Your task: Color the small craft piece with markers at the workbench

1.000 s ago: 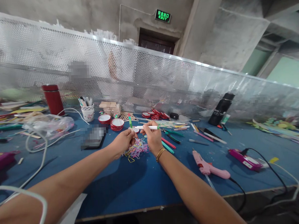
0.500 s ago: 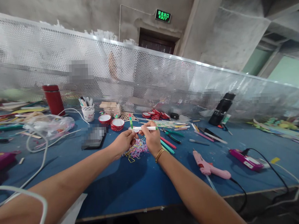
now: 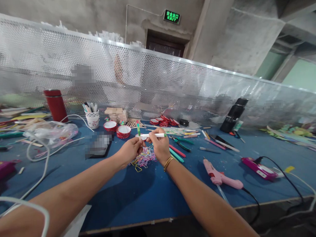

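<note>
Between the fingertips of my left hand (image 3: 131, 150) stands a small upright stick (image 3: 138, 129), coloured green with a red tip. My right hand (image 3: 159, 143) is closed on a white marker (image 3: 155, 135) with a green end, held level so that its left tip meets the stick. Under both hands lies a pile of pastel loops (image 3: 145, 157) on the blue table (image 3: 135, 202). Just right of my right hand are a red pen (image 3: 177, 151) and a teal pen (image 3: 177, 154).
Behind the hands are red round tins (image 3: 123, 131), a cup of markers (image 3: 92, 118) and a phone (image 3: 100, 145). A pink glue gun (image 3: 221, 176) and a purple device (image 3: 259, 168) lie to the right. A red flask (image 3: 55, 105) stands at left, a black bottle (image 3: 234, 116) at right.
The stick's upper part shows slightly more green than before. Both hands keep nearly the same place and grip; the whole view has shifted very slightly.
</note>
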Demonstrator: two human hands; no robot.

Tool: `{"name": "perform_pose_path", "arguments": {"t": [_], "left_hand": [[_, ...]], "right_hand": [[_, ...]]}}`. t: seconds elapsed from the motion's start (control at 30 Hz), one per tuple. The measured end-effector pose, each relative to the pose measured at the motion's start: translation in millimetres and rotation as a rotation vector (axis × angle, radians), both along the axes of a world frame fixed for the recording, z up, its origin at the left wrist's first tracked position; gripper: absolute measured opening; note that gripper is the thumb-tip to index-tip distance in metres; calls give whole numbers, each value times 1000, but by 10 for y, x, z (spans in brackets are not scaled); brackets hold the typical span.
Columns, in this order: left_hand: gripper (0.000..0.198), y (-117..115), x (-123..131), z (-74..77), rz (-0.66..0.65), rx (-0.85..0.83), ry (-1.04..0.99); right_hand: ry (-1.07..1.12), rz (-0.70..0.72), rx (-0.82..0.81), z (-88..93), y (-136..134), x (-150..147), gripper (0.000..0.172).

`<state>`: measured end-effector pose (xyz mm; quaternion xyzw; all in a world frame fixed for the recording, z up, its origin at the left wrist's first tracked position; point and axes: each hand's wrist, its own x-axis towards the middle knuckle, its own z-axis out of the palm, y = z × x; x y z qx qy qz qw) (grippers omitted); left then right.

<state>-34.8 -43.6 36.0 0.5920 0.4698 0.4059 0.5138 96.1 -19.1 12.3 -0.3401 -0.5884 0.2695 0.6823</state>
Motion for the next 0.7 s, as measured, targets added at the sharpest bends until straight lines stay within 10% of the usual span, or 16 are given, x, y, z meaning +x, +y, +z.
{"name": "perform_pose_path", "arguments": {"t": [0.7], "left_hand": [[24,4,-11,-16,-8,13,-6]], "right_hand": [[-5,-5,3,-17,10,-1,15]]}}
